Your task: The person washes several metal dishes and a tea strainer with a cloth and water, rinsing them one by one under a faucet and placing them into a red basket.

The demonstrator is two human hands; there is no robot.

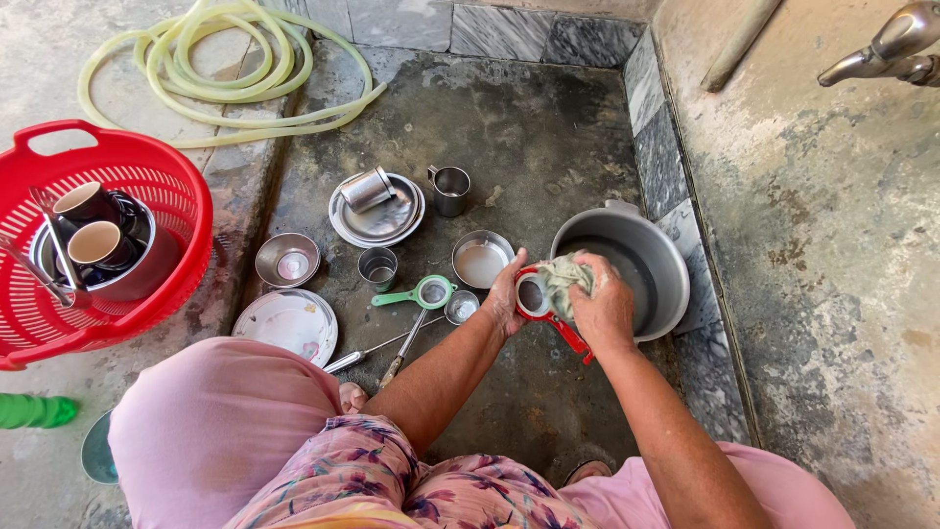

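Note:
My left hand (506,294) grips a small red-rimmed tea strainer (534,295) whose red handle (571,336) points toward me. Over the strainer's right side, my right hand (604,306) presses a wet greenish scrub cloth (564,275). Both hands hover at the near rim of a large grey metal pot (674,282) holding water. A green tea strainer (429,292) lies on the wet stone floor just left of my left hand, beside a small steel bowl (461,307).
Steel plates with a tipped cup (377,208), a steel mug (450,189), bowls (482,259), a white plate (290,324) and cutlery (403,343) lie on the floor. A red basket (147,181) with cups stands left. A hose (230,69) coils behind; a tap (886,49) juts upper right.

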